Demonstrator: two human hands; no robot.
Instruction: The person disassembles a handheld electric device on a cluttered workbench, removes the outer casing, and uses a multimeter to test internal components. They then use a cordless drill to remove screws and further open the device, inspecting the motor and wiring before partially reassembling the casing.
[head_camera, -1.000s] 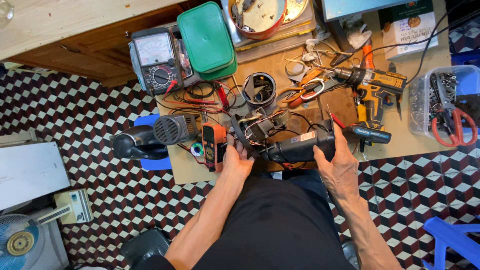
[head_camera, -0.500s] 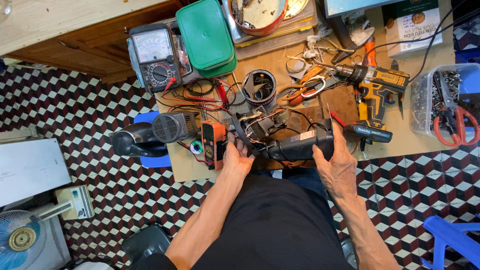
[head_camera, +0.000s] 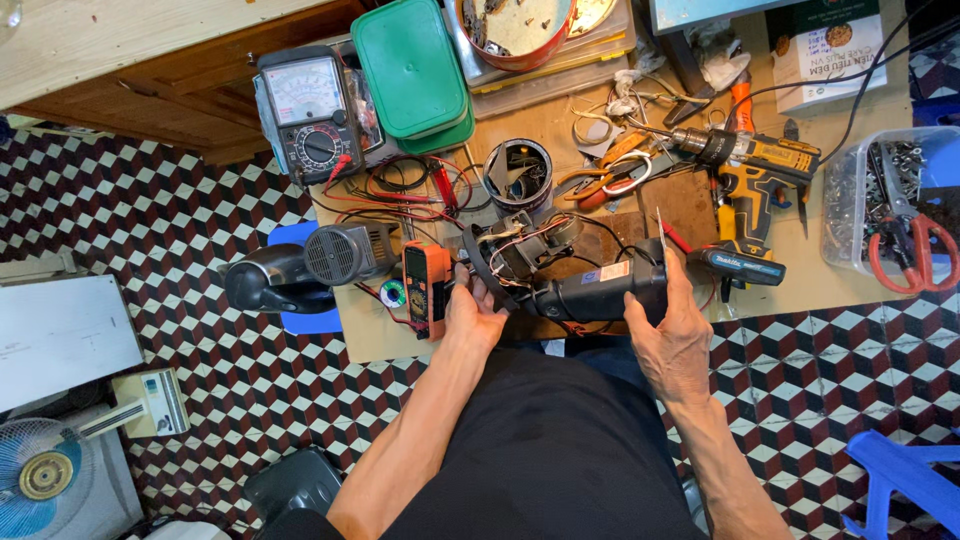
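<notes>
Power tool — a black, tube-shaped plastic body with its front end open, wires and metal parts bared — lies along the desk's near edge, hemmed by an orange meter and a yellow drill. Right hand wraps its rear, fingers curled round. Left hand pinches the wired front, wrist low.

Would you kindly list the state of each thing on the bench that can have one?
Black power tool: opened at one end, wires exposed, held by both hands.
Left hand: gripping the opened end.
Right hand: holding the black body.
Green box: lid shut.
Black can: open, parts inside.
Red scissors: shut, in the clear tub.
Cordless drill: lying on its side.
</notes>
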